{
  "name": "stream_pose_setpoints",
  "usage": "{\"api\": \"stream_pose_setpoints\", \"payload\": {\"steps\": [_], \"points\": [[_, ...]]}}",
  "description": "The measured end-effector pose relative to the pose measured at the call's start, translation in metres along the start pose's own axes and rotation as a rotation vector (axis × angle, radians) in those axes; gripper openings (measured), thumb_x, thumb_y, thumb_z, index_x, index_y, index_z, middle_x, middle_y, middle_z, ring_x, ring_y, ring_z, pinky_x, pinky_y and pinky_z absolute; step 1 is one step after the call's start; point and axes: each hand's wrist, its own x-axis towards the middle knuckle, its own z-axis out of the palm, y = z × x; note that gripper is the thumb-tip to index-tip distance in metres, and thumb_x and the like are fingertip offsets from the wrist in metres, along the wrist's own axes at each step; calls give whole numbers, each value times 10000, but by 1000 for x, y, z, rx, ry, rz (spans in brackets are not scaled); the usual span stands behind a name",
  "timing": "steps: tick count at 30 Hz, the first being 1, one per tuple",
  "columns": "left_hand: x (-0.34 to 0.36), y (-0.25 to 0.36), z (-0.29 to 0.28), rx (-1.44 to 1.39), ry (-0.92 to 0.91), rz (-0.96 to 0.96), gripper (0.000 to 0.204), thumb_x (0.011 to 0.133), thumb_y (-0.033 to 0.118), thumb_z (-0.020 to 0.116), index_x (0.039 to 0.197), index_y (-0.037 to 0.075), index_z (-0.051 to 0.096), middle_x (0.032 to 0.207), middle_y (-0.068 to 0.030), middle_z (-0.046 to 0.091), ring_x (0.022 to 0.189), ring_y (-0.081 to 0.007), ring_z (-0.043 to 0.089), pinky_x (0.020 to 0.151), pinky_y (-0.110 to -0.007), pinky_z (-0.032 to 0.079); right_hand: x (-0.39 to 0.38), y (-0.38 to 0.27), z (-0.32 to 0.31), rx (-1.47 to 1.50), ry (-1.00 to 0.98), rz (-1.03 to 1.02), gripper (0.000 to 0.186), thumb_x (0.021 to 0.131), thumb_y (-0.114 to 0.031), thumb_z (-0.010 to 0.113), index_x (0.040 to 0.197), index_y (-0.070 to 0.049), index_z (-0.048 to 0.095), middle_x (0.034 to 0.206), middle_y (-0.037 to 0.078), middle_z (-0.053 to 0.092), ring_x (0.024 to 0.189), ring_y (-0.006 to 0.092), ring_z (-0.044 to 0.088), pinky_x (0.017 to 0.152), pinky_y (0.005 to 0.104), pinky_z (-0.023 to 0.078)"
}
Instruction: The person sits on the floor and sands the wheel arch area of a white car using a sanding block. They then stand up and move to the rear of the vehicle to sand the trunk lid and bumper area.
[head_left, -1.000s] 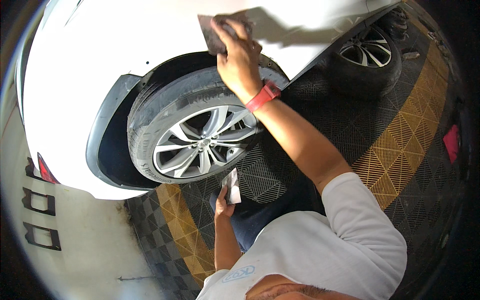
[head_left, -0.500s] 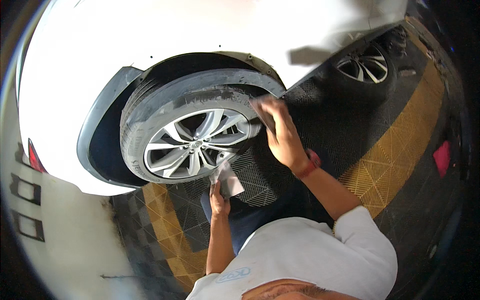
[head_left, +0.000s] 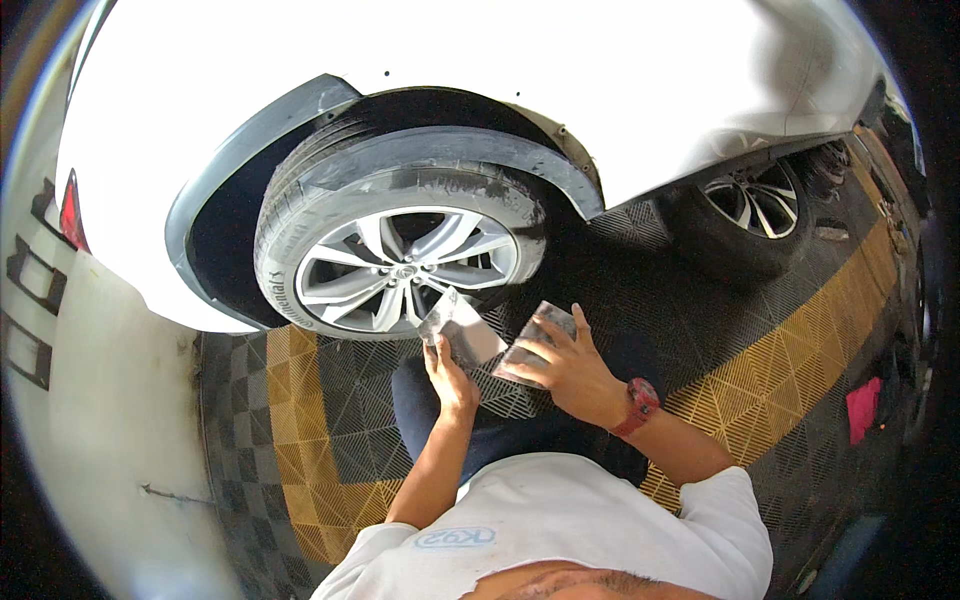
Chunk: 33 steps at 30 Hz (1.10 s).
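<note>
My left hand grips a flat pinkish sheet with a smudged grey end, held up just below the wheel rim. Beside it, my right hand lies with fingers spread over a flat grey rectangular pad with a pinkish edge, thumb side hidden. The two flat pieces almost meet at their near corners; whether they touch I cannot tell. Beyond them is a car wheel with a silver rim and a black tyre. A dark grey wheel-arch trim hangs over the tyre's top, standing off the body.
The white car body fills the far side. A loose-looking second wheel is at the far right. Black and yellow grid tiles cover the floor. A pink cloth lies right; a pale wall stands left.
My right hand has come down from the tyre's right side toward my left hand, bringing the grey pad beside the pinkish sheet. The left hand stays nearly in place. The view has shifted slightly.
</note>
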Motion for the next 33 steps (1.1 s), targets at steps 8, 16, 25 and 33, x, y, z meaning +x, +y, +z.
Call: {"api": "stream_pose_setpoints", "payload": {"steps": [8, 16, 25, 33], "points": [[0, 47, 66, -47, -286, -119, 403, 1014, 219, 619, 1375, 48, 566, 1229, -94, 646, 1095, -227, 621, 936, -375, 526, 13, 35, 29, 21, 207, 70, 527, 917, -56, 574, 1437, -128, 522, 1501, 330, 395, 1387, 496, 429, 1129, 550, 412], [-6, 115, 107, 594, -264, 500, 692, 1066, 387, 577, 1439, -170, 406, 1387, -244, 556, 1262, -255, 533, 1099, -339, 400, 38, 30, -68, -167, 403, 158, 471, 935, -84, 570, 1367, -255, 643, 1447, 149, 514, 1415, 435, 420, 1114, 659, 338], [13, 172, 139, 496, -220, 730, 473, 1039, 279, 625, 1384, -37, 560, 1307, -199, 637, 1166, -263, 605, 1038, -374, 455, 54, 20, -49, 86, 436, 90, 366, 930, -116, 595, 1281, -162, 691, 1374, 123, 590, 1388, 365, 477, 1191, 591, 298], [123, 404, 215, -260, -961, 536, 265, 1070, 184, 523, 1187, -32, 625, 1066, -151, 714, 956, -230, 724, 783, -350, 613, 85, 106, -78, 1321, 953, 563, 579, 998, -127, 569, 1549, -69, 401, 1430, 132, 538, 1180, 234, 638, 792, 352, 622]]}}
